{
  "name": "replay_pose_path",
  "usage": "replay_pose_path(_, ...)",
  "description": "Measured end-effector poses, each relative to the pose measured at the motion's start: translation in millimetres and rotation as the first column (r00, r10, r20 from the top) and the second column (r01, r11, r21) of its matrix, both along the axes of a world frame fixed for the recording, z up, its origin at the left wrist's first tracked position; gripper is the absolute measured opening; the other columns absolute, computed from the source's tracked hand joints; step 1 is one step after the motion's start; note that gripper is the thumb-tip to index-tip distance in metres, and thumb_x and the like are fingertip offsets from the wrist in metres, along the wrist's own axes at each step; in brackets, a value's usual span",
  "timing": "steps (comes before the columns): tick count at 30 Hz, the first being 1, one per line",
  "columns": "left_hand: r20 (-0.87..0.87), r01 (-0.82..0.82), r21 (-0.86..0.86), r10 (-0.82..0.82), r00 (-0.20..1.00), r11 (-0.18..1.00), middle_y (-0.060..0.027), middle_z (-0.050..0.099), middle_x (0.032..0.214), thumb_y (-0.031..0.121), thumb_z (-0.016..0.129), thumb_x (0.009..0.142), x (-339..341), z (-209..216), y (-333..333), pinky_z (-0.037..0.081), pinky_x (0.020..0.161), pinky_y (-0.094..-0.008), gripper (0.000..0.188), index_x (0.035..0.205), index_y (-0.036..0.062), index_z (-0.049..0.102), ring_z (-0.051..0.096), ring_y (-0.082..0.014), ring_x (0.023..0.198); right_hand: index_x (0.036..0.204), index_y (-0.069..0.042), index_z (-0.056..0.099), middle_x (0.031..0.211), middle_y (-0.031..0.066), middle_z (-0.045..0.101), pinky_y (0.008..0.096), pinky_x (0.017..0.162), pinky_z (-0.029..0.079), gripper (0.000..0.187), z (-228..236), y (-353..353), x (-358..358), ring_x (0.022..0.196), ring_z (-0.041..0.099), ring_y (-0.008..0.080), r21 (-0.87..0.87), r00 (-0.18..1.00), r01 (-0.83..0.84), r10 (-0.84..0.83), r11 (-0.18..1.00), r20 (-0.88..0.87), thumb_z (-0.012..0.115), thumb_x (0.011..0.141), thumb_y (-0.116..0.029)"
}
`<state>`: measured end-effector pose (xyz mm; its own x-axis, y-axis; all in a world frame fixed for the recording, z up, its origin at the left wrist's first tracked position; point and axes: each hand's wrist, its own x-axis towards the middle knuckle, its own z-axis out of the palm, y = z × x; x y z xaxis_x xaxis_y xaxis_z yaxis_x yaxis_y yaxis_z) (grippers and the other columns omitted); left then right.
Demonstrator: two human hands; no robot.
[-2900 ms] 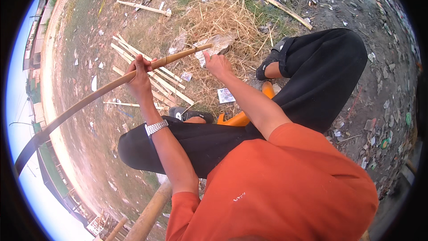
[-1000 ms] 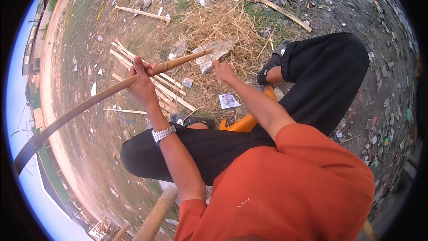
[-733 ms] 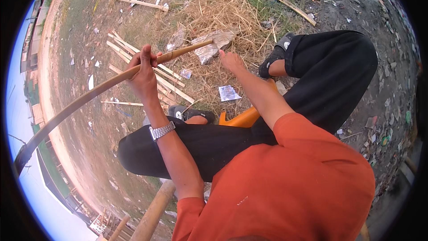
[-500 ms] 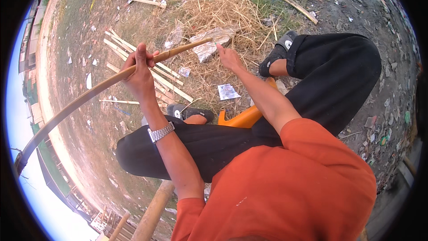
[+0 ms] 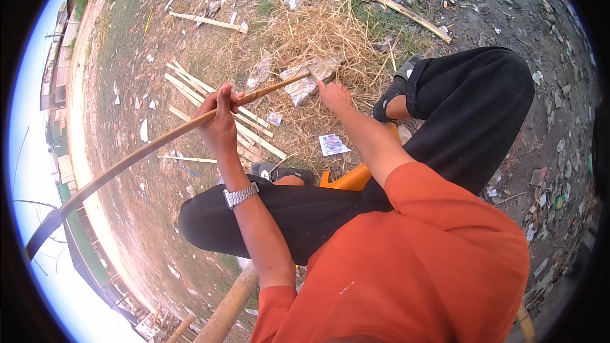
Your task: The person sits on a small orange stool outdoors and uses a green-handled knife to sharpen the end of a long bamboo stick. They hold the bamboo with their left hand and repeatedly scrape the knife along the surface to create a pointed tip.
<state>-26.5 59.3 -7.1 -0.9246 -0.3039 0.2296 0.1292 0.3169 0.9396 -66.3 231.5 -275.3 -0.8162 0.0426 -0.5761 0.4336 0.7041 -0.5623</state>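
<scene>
A long bamboo pole slants from the lower left up toward the middle, its thinner tip over a flat grey stone slab. My left hand is closed around the pole a little short of that tip. Just beyond the tip, my right hand is closed with its thumb pointing forward. Whatever it holds, if anything, is too small to make out. Dry straw lies around the slab.
Several pale split bamboo strips lie left of the slab, beside my left foot. An orange plastic seat shows between my legs. Longer bamboo pieces lie at the far side. A thick bamboo post stands near my left elbow.
The whole view has shifted, so the scene sits slightly lower and to the right. The left hand keeps its hold on the pole. The right hand stays close to the tip.
</scene>
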Motion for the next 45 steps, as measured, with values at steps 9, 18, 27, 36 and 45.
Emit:
replay_pose_path(9,0.007,-0.084,0.062,0.084,0.996,0.995,-0.0026,0.046,0.06,0.031,0.063,0.09,-1,-12,-27,0.059,0.071,-0.0389,0.042,0.065,-0.0023,0.055,0.042,-0.0087,0.055,0.087,0.004,0.069,0.089,0.0296,0.065,0.0499,0.082,0.049,0.079,20,-14,0,0.093,0.063,0.0423,-0.093,0.998,-0.004,-0.002,0.996,-0.064,0.024,0.094,-0.062)
replay_pose_path(18,-0.036,-0.051,0.069,0.054,0.998,0.996,-0.0038,0.053,0.059,0.02,0.068,0.086,2,-9,-22,0.06,0.067,-0.0348,0.03,0.07,-0.0033,0.062,0.047,-0.0088,0.051,0.099,0.003,0.068,0.103,0.0262,0.064,0.0495,0.088,0.047,0.072,8,1,4,0.099,0.062,0.0418,0.042,0.995,0.074,-0.071,0.996,-0.069,0.029,0.094,-0.057)
replay_pose_path(27,-0.009,-0.074,0.065,0.075,0.997,0.995,-0.0013,0.044,0.052,0.035,0.062,0.09,4,-6,-15,0.056,0.06,-0.0292,0.049,0.057,-0.0014,0.055,0.042,-0.0072,0.048,0.086,0.005,0.068,0.089,0.032,0.064,0.05,0.082,0.048,0.084,56,-15,8,0.09,0.062,0.0443,-0.21,0.994,-0.093,0.078,0.973,-0.079,0.024,0.092,-0.066)
replay_pose_path(36,-0.038,-0.048,0.096,0.052,0.998,0.994,-0.0021,0.047,0.054,0.036,0.063,0.089,7,-7,-15,0.057,0.063,-0.0317,0.048,0.06,-0.0018,0.056,0.043,-0.0075,0.049,0.086,0.001,0.07,0.085,0.0268,0.066,0.0494,0.08,0.049,0.077,55,-37,25,0.088,0.064,0.0411,-0.014,0.973,0.0,-0.004,1.0,-0.232,0.025,0.094,-0.06)
replay_pose_path(45,-0.039,-0.028,0.092,0.031,0.999,0.995,-0.0001,0.048,0.055,0.033,0.065,0.088,12,-5,-10,0.057,0.063,-0.0301,0.043,0.06,0.0009,0.058,0.043,-0.0064,0.049,0.086,-0.004,0.072,0.083,0.0207,0.068,0.0468,0.073,0.052,0.074,59,-37,22,0.083,0.067,0.0351,0.081,0.973,-0.04,0.057,0.996,-0.224,0.021,0.096,-0.057)
